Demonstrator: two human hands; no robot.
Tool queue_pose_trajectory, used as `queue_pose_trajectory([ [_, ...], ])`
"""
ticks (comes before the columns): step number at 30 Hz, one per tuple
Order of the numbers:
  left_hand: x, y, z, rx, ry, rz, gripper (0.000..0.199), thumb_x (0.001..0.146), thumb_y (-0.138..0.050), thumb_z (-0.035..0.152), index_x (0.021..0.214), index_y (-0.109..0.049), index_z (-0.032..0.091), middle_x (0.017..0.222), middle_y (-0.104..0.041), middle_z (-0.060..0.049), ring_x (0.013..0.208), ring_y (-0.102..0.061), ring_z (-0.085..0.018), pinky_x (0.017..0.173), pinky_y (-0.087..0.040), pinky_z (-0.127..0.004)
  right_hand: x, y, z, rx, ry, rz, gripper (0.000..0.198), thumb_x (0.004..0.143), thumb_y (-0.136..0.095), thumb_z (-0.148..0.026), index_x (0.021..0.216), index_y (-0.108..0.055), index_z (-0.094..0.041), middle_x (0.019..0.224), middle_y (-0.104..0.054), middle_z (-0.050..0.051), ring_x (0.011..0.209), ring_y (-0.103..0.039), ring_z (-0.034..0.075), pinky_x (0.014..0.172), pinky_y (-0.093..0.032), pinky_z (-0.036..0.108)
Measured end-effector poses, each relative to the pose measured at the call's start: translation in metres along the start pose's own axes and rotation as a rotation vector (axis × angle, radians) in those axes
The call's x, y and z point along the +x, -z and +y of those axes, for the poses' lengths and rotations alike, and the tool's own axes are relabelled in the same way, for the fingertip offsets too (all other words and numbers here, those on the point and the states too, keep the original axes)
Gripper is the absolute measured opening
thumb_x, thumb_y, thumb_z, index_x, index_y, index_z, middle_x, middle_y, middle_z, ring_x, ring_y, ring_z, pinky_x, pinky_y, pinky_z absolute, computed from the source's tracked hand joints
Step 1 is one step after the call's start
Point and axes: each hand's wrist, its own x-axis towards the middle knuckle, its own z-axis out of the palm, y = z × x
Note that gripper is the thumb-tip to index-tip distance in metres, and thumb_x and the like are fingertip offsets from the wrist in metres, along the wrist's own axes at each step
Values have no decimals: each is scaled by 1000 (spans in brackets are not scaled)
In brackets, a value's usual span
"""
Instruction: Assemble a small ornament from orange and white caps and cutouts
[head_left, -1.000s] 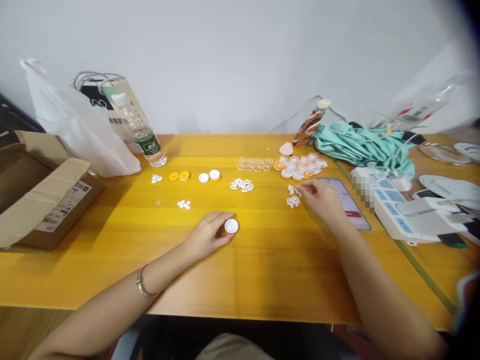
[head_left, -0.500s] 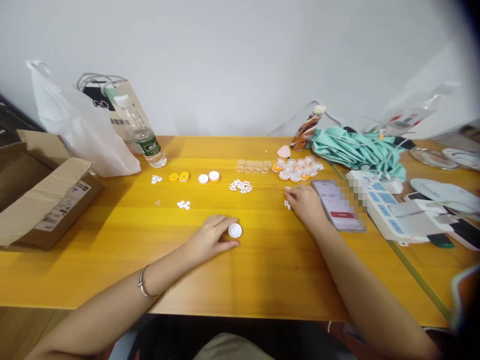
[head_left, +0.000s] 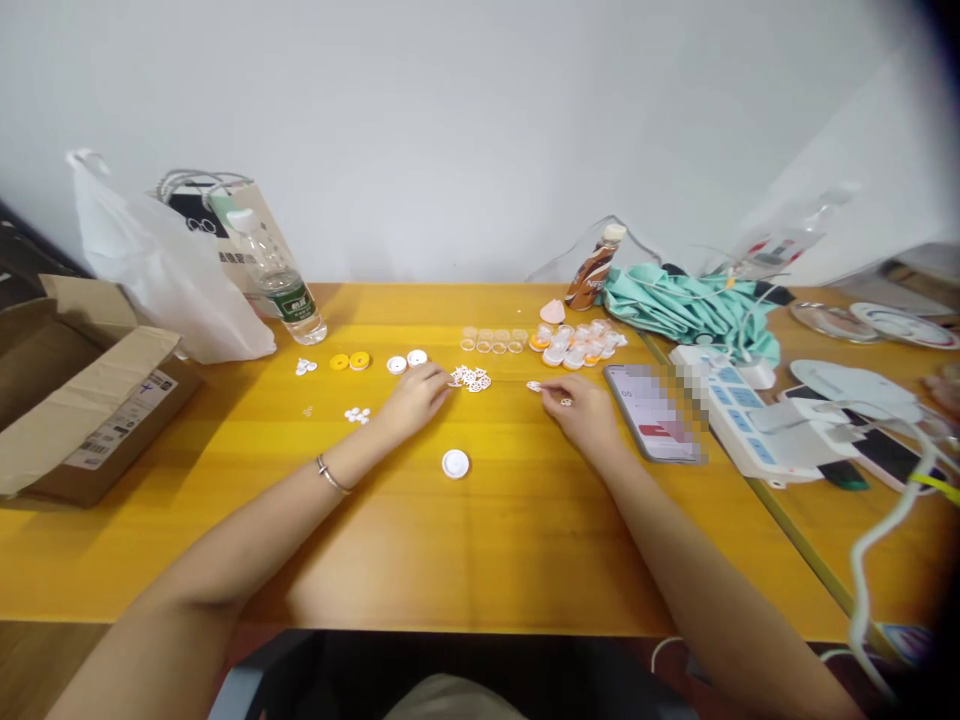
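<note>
My left hand [head_left: 412, 402] reaches to the left edge of a pile of small white openwork gear-like pieces [head_left: 472, 378]. Its fingers are drawn together at the tips; whether they grip a piece is too small to tell. A small white openwork piece [head_left: 533, 386] shows at the pinched fingertips of my right hand [head_left: 581, 408], and another little piece [head_left: 566, 402] lies by that hand. On the table in front, between my arms, sits a round white cap-like part [head_left: 455, 464], with neither hand on it.
Behind are clear cups [head_left: 493, 341], capped clear-and-orange parts [head_left: 574, 345], yellow rings [head_left: 350, 361] and white discs [head_left: 358, 415]. A phone [head_left: 652, 415] and power strip [head_left: 742, 415] lie right. Left stand a water bottle [head_left: 289, 295] and open carton [head_left: 105, 400].
My left hand has left the round white part and moved forward to the openwork pile. My right hand has shifted left with a small piece at its fingertips. The view has turned slightly.
</note>
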Motion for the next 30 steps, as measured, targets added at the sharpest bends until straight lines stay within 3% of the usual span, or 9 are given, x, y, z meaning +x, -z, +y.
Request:
queue_pose_trajectory([
  [5, 7, -20, -5, 4, 33, -7, 18, 87, -43, 17, 85, -60, 13, 86, -59, -10, 84, -54, -20, 79, -45, -34, -16, -15, -24, 805, -349, -191, 22, 64, -69, -32, 82, -66, -19, 64, -62, -2, 57, -56, 10, 59, -46, 25],
  [8, 1, -18, -1, -2, 39, 3, 16, 86, -43, 16, 83, -59, 13, 87, -58, -10, 85, -54, -19, 79, -44, -34, -21, -22, -34, 1031, -535, -327, 19, 64, -71, -23, 82, -68, -19, 65, -64, -2, 57, -57, 8, 62, -49, 22],
  [12, -16, -1, 10, -115, 46, 41, 9, 82, -47, 16, 84, -55, 15, 93, -58, -8, 87, -54, -17, 79, -44, -31, -23, -27, -34, 1154, -687, -417, 9, 69, -65, -15, 77, -68, -17, 70, -67, 1, 62, -61, 7, 67, -52, 18],
  [18, -47, 11, 20, -337, 234, -50, 7, 81, -49, 21, 79, -54, 16, 80, -62, -2, 65, -54, -11, 62, -43, -23, -28, -31, -36, 1126, -628, -443, 11, 64, -74, -21, 74, -70, -19, 85, -71, 2, 77, -64, 10, 81, -51, 21],
  [22, -53, 5, 18, -508, 301, -1, 9, 79, -54, 23, 75, -53, 15, 85, -63, -4, 73, -57, -12, 67, -45, -24, -34, -40, -47, 1050, -556, -365, 18, 58, -77, -23, 73, -70, -19, 82, -70, 1, 78, -63, 11, 83, -50, 26],
  [25, -52, 1, 16, -713, 373, 57, 13, 78, -57, 26, 83, -53, 15, 80, -64, -3, 71, -59, -11, 66, -46, -23, -36, -49, -54, 1013, -480, -300, 24, 57, -77, -24, 79, -69, -19, 78, -69, 0, 71, -63, 11, 77, -50, 27],
  [30, -47, 5, 17, -999, 470, 40, 23, 75, -63, 30, 88, -56, 13, 81, -67, -5, 71, -62, -11, 67, -47, -23, -33, -63, -59, 973, -413, -303, 21, 60, -74, -27, 77, -67, -18, 76, -68, 0, 68, -63, 12, 78, -50, 31],
])
